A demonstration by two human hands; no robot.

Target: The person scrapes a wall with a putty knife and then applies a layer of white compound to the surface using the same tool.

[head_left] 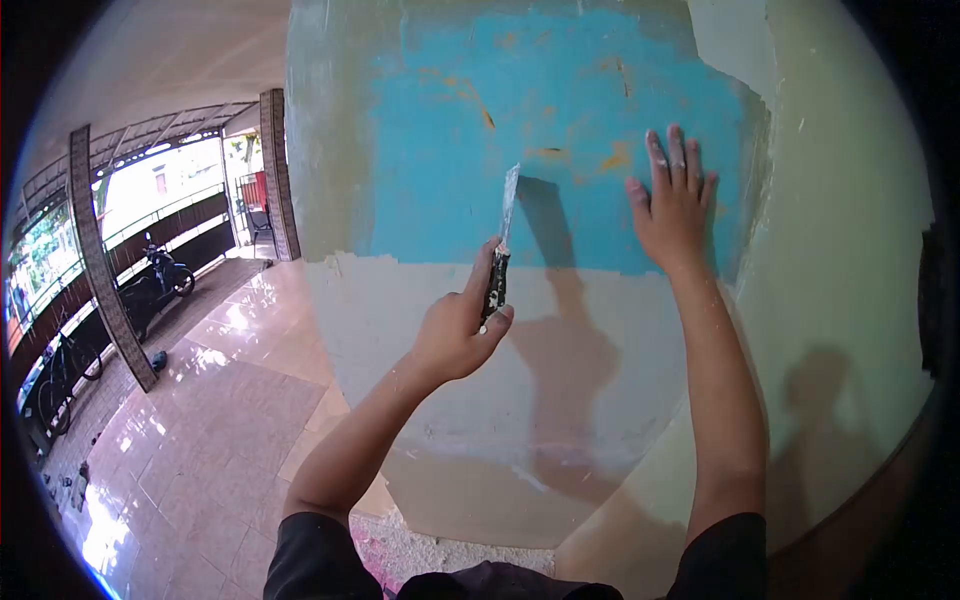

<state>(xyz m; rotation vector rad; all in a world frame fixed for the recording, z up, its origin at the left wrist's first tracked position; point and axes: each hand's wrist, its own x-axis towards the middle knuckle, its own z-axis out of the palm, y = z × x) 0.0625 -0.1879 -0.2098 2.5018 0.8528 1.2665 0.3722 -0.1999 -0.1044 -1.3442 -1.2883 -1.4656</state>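
A putty knife (497,275) with a black, putty-spotted handle is in my left hand (465,325), its blade pointing up in front of the wall's blue patch (440,190). Whether the blade touches the wall I cannot tell; its shadow falls to the right. My right hand (675,215) lies against the right part of the blue patch, fingers spread, with whitish smears on the fingertips. Orange marks and small dark gouges show in the blue. Below it is a pale grey coated band (620,300).
The greenish wall (840,230) continues on the right. At the left are a shiny tiled floor (210,430), a pillar (105,270), a motorcycle (165,275), a bicycle (65,370) and a railing. Rough whitish debris (450,558) lies at the wall's foot.
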